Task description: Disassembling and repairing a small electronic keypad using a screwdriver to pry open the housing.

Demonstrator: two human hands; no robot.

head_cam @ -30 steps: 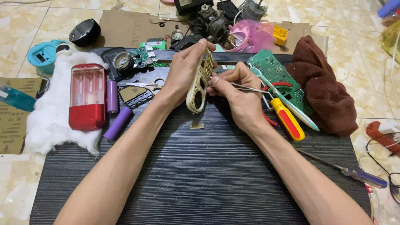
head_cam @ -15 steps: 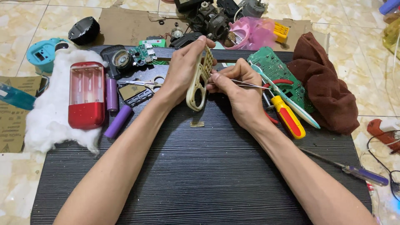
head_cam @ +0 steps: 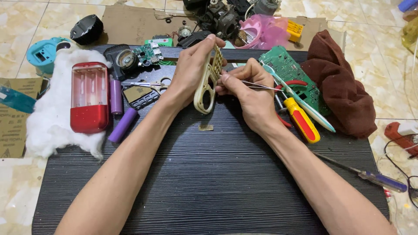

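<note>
Left hand (head_cam: 191, 69) is wrapped around a cream plastic frame (head_cam: 208, 82), holding it upright over the dark ribbed mat (head_cam: 209, 182). Right hand (head_cam: 250, 93) pinches thin tweezers (head_cam: 257, 84), fingers closed, tip right against the frame's edge. A red-and-yellow screwdriver (head_cam: 301, 119) and green circuit board (head_cam: 289, 74) lie just beside that hand.
</note>
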